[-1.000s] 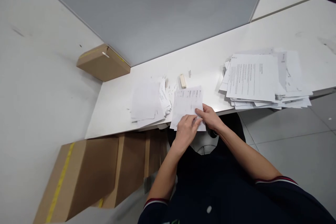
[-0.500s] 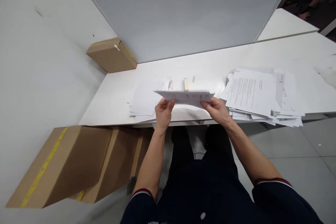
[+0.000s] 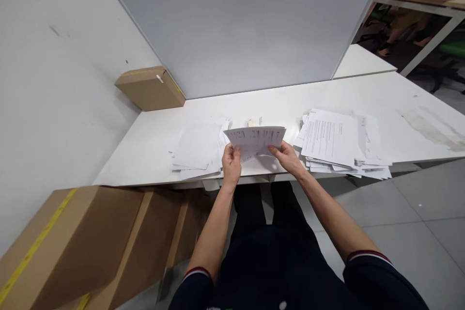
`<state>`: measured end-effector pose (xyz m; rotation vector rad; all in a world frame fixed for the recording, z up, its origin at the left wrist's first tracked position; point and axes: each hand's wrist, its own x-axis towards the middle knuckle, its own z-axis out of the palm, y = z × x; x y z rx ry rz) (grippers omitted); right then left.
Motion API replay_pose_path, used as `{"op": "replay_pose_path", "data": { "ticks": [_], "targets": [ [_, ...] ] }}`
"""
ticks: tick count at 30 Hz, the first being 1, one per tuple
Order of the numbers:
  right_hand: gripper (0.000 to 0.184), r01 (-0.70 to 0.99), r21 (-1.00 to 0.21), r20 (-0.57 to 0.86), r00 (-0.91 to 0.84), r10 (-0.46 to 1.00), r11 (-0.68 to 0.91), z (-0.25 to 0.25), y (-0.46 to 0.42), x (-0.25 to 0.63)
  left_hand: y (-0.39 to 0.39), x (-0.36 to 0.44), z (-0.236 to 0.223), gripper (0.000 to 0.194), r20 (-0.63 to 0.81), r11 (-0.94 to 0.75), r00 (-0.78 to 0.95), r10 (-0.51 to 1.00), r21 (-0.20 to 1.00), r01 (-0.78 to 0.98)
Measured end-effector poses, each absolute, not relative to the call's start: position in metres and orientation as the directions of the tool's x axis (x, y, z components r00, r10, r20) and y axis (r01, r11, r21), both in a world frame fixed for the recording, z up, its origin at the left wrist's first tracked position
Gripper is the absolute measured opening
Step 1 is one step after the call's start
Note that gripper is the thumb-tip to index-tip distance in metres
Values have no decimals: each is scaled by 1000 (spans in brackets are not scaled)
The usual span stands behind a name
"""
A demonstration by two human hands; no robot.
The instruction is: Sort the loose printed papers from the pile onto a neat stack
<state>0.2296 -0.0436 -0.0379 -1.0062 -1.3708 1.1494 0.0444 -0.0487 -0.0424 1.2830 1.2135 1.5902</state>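
Both my hands hold a few printed sheets of paper (image 3: 256, 139) tilted up above the front of the white table (image 3: 123, 155). At the sheets' left edge is my left hand (image 3: 231, 162), closed with its thumb on the near face. My right hand (image 3: 285, 155) grips the right side, thumb also on the near face. A stack of mostly blank-faced papers (image 3: 196, 147) lies to the left of my hands. On the right, a larger messy pile of printed papers (image 3: 329, 138) reaches over the table's front edge. Behind the sheets shows part of a small cream-coloured block (image 3: 250, 122).
A grey panel (image 3: 232, 29) rises along the table's back edge. One cardboard box (image 3: 150, 88) sits in the back left corner; larger cardboard boxes (image 3: 90, 242) stand below the table at left. People's legs (image 3: 395, 34) show beyond, at upper right.
The sheets went from lying low at the table's front edge to being lifted and tilted up. My left hand moved from on top of them to their left edge. The camera view shifted too.
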Motion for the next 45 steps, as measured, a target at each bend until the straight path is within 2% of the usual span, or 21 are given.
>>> {"op": "replay_pose_path", "data": {
  "ticks": [5,11,21,28,31,34,38,40,42,45],
  "targets": [
    [35,-54,-980,193,-79,978,190,-44,-41,226,-51,42,-31,26,346,-335,-187,919,938,88],
    [35,-42,-981,194,-83,978,191,-46,-44,227,-56,39,-35,27,318,-298,-126,940,942,154],
    [34,-14,-987,161,-57,985,161,-59,-42,226,-55,42,-52,26,303,-285,-114,946,946,151],
    [36,25,-984,176,-50,983,177,-64,-40,225,-50,45,-56,35,288,-270,-181,940,956,116],
    [33,123,-966,224,-42,974,228,-53,-40,229,-46,46,-58,34,262,-248,-198,944,964,94],
    [26,377,-870,313,-75,947,318,-16,-43,241,-45,44,-56,31,220,-223,-210,953,975,6],
    [21,738,-540,325,-259,909,404,53,-49,253,-48,39,-53,60,230,-240,-284,931,971,-1],
    [20,829,-380,273,-323,906,410,76,-49,251,-50,38,-54,67,248,-247,-323,914,968,44],
    [18,871,-254,201,-377,904,420,84,-45,246,-51,38,-59,66,264,-250,-313,912,964,87],
    [14,888,-155,84,-425,902,433,74,-37,237,-50,39,-70,48,242,-221,-191,951,967,126]
  ]
}}
